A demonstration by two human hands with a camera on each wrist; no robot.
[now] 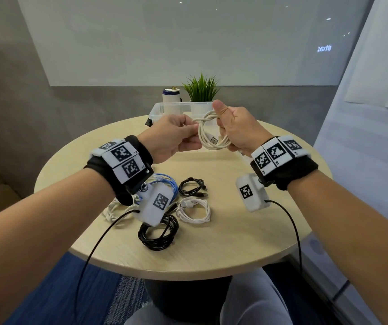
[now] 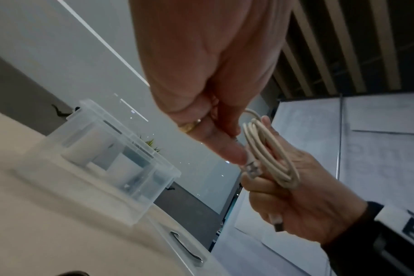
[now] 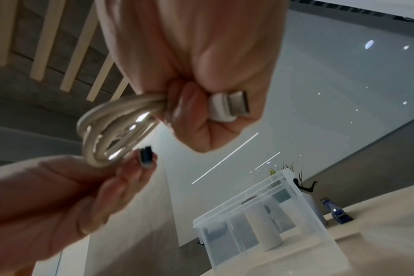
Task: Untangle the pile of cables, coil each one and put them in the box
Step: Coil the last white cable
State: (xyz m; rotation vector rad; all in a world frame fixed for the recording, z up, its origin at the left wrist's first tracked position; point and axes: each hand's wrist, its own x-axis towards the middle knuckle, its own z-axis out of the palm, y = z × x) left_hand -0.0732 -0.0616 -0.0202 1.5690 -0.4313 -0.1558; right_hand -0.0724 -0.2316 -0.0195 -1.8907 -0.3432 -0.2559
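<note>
Coiling step — beige cable (image 1: pixel 211 134) looped and gripped in right hand (image 1: pixel 237 130) above table (image 1: pixel 247 231), near box (image 1: pixel 162 109). Left hand (image 1: pixel 174 137) pinching its plug end. Next, probably: tuck that end, then lower into box without springing loose.

We see a cream cable (image 1: pixel 211 137) before a clear box (image 1: pixel 158 110). On the pale wood table (image 1: pixel 247 231) lie a blue cable (image 1: pixel 167 181) at nine o'clock, black coils (image 1: pixel 192 187) and (image 1: pixel 159 233), and a white cable (image 1: pixel 194 211). Our wristbands (image 1: pixel 127 163) carry black-and-white square patterns. The plant (image 1: pixel 201 89) is green.
</note>
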